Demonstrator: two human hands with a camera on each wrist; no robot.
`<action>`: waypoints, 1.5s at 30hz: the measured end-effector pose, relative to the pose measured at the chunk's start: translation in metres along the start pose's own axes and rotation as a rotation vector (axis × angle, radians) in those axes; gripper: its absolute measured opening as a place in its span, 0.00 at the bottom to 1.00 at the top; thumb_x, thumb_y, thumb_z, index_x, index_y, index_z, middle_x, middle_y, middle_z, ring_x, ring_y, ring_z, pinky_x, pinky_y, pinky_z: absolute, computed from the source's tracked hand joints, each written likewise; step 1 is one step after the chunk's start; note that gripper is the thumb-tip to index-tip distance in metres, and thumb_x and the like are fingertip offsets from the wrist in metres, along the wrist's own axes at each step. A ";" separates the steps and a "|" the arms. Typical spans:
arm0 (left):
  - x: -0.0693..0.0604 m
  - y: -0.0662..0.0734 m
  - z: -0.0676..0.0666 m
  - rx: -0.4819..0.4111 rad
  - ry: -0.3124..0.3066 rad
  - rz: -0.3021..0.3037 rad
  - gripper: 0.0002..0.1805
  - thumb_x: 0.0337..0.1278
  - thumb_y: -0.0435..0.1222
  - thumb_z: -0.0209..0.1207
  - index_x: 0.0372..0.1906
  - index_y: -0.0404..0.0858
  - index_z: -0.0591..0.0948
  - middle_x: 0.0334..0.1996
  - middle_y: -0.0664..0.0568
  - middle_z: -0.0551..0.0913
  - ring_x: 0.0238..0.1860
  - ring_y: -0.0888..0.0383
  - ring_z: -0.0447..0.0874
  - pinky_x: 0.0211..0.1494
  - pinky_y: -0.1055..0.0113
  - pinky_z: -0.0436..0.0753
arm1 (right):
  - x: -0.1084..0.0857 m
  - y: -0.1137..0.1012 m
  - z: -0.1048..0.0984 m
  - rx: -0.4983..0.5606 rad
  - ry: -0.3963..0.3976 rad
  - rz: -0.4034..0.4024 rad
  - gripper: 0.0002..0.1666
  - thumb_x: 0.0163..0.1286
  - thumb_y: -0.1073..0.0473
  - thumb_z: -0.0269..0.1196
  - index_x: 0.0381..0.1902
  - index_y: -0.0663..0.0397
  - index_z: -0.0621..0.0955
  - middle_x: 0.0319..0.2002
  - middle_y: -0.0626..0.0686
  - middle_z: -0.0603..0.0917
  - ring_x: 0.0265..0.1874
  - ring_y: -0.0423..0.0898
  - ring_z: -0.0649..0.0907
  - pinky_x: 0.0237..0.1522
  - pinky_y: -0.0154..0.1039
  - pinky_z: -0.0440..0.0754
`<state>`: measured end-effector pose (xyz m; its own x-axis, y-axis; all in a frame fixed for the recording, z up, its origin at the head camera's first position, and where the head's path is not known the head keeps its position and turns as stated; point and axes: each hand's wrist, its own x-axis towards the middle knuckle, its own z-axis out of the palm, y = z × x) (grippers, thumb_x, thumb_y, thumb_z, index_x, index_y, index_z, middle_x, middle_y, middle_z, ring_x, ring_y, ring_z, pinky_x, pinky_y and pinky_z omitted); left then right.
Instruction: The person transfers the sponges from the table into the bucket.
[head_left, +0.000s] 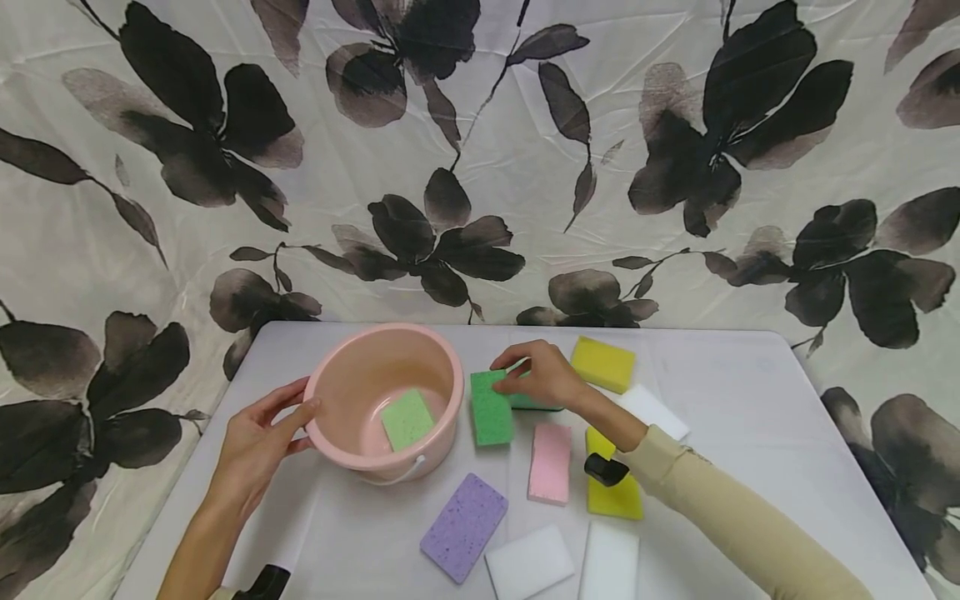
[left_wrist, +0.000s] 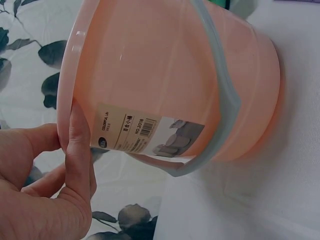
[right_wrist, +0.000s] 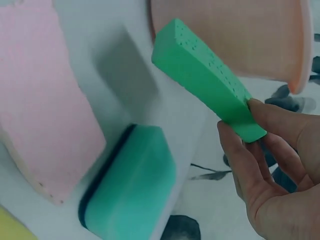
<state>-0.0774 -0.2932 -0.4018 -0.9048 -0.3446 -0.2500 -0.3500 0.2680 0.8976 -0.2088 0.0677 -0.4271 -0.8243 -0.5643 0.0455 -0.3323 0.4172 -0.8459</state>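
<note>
My left hand point(head_left: 258, 437) pinches the left rim of a pink bucket point(head_left: 442, 446), fingers on one side and thumb on the other; the left wrist view shows its label point(left_wrist: 145, 132) and grey handle point(left_wrist: 227, 100). Inside the bucket lies a light green sponge point(head_left: 407, 420). My right hand point(head_left: 547, 377) pinches a bright green sponge point(head_left: 491, 410) by one end, between thumb and fingers, just right of the bucket. The right wrist view shows that sponge point(right_wrist: 205, 77) raised off the table. A teal sponge with a dark scouring layer point(right_wrist: 132, 182) lies below it, partly hidden by my hand in the head view.
On the white table point(head_left: 750, 467) lie a pink sponge point(head_left: 550, 463), a purple sponge point(head_left: 464, 527), yellow sponges point(head_left: 603, 364) and several white sponges point(head_left: 529, 563). My right forearm passes over some of them. A floral cloth point(head_left: 480, 150) hangs behind the table.
</note>
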 end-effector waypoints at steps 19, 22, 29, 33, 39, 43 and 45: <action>0.000 0.002 0.002 0.005 0.001 -0.001 0.34 0.71 0.50 0.63 0.75 0.40 0.70 0.70 0.45 0.71 0.41 0.68 0.82 0.41 0.71 0.88 | -0.010 -0.030 -0.045 0.027 -0.034 0.008 0.16 0.62 0.64 0.75 0.49 0.59 0.88 0.47 0.54 0.87 0.46 0.50 0.87 0.50 0.40 0.87; 0.000 0.003 0.003 0.001 -0.004 0.006 0.34 0.71 0.49 0.63 0.75 0.40 0.70 0.70 0.45 0.71 0.41 0.68 0.82 0.41 0.71 0.88 | -0.011 -0.035 -0.050 0.050 -0.037 0.025 0.16 0.62 0.64 0.76 0.49 0.57 0.88 0.48 0.53 0.87 0.45 0.50 0.87 0.49 0.40 0.86; -0.002 0.003 0.001 -0.019 -0.021 0.029 0.35 0.70 0.48 0.64 0.74 0.37 0.70 0.69 0.46 0.70 0.40 0.70 0.84 0.41 0.70 0.88 | -0.009 -0.050 -0.062 0.079 -0.046 0.025 0.17 0.63 0.64 0.75 0.51 0.59 0.88 0.48 0.54 0.87 0.45 0.49 0.88 0.47 0.40 0.86; -0.002 0.003 0.001 -0.013 -0.021 0.028 0.35 0.70 0.49 0.63 0.75 0.38 0.70 0.69 0.46 0.70 0.40 0.70 0.83 0.41 0.71 0.88 | -0.005 -0.056 -0.065 0.099 -0.063 0.019 0.18 0.64 0.65 0.74 0.52 0.61 0.87 0.47 0.56 0.87 0.45 0.50 0.88 0.48 0.39 0.87; -0.001 0.003 0.000 0.001 -0.022 0.015 0.36 0.70 0.49 0.63 0.76 0.39 0.69 0.70 0.44 0.70 0.41 0.70 0.83 0.42 0.71 0.88 | 0.001 -0.065 -0.067 0.181 -0.066 0.005 0.18 0.64 0.68 0.73 0.51 0.64 0.86 0.44 0.57 0.88 0.42 0.49 0.88 0.47 0.43 0.89; 0.000 0.003 0.000 0.005 -0.021 0.009 0.36 0.70 0.49 0.63 0.76 0.39 0.69 0.71 0.44 0.69 0.40 0.70 0.83 0.42 0.71 0.88 | 0.005 -0.074 -0.066 0.235 -0.073 0.010 0.18 0.64 0.68 0.73 0.52 0.63 0.86 0.45 0.58 0.88 0.42 0.49 0.89 0.49 0.43 0.88; 0.000 0.003 0.000 0.005 -0.021 0.008 0.36 0.70 0.49 0.63 0.76 0.39 0.69 0.71 0.44 0.69 0.40 0.70 0.83 0.42 0.71 0.88 | 0.008 -0.079 -0.064 0.283 -0.083 0.023 0.18 0.64 0.69 0.73 0.53 0.64 0.85 0.46 0.60 0.88 0.42 0.50 0.90 0.50 0.44 0.88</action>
<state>-0.0781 -0.2921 -0.3993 -0.9125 -0.3236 -0.2503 -0.3439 0.2754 0.8977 -0.2186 0.0764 -0.3260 -0.7861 -0.6181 -0.0094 -0.1634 0.2224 -0.9612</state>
